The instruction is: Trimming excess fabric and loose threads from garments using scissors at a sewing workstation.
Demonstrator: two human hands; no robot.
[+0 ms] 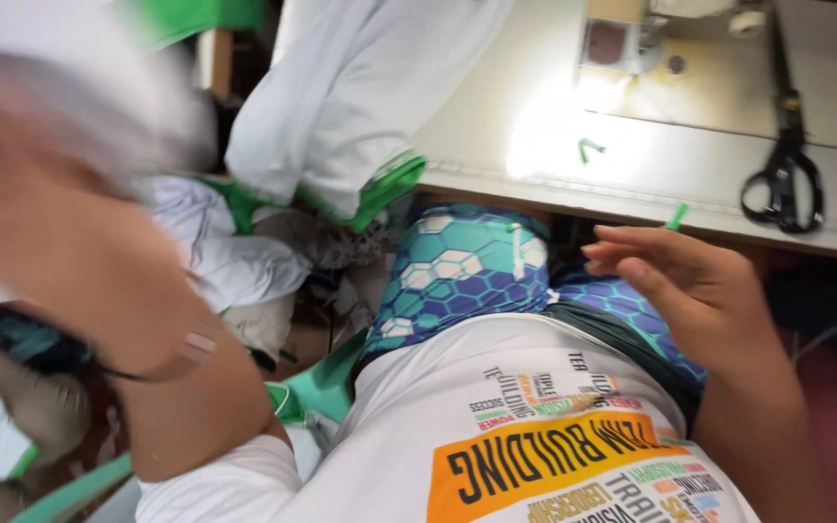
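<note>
A pale worktop [535,145] spans the upper right, with the base of a sewing machine [632,39] at its far edge. A heap of white and green cloth [341,107] hangs off the worktop's left end, and more white cloth [234,252] lies piled below it. The left hand [60,194] is raised close to the camera and badly blurred, seemingly against a white cloth [70,68]; whether its fingers grip it cannot be told. The right hand [690,291] hovers over the lap just below the worktop's edge, fingers [622,242] released and spread, holding nothing. Black scissors [782,174] lie on the worktop's right, well apart from a small green scrap [589,149].
</note>
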